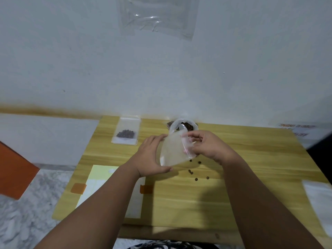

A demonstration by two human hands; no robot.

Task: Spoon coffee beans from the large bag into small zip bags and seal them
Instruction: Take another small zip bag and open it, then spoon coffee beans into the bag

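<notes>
Beneath both hands, a pale wooden table (233, 194), pushed against a white wall. High above the fingers, stuck to that wall, a clear plastic sheet (158, 17). Nearer than the left fingers, partly under the left forearm, a yellowish paper sheet (102, 177) held down by orange tape tabs (78, 188). Well out to the right of the right fingers, at the table's edge, a blurred pile of clear bags (319, 200). Just beyond the right fingertips, the large bag (172, 127), standing open, dark coffee beans inside and a spoon (183, 127) resting in its mouth. Between the two hands, raised off the wood and tilted, a small zip bag (170, 151), apparently empty. Gripped by the left hand (150, 155), fingers curved over its far edge and thumb along its lower corner. Pinched at the mouth edge by the right hand (208, 144), thumb and fingers closed together on the plastic. Beyond and left of the left fingers, flat on the table, a filled zip bag (126, 131) with a cluster of beans; cannot tell whether sealed. Just nearer than the right fingers, scattered on the wood, several loose beans (195, 179).
</notes>
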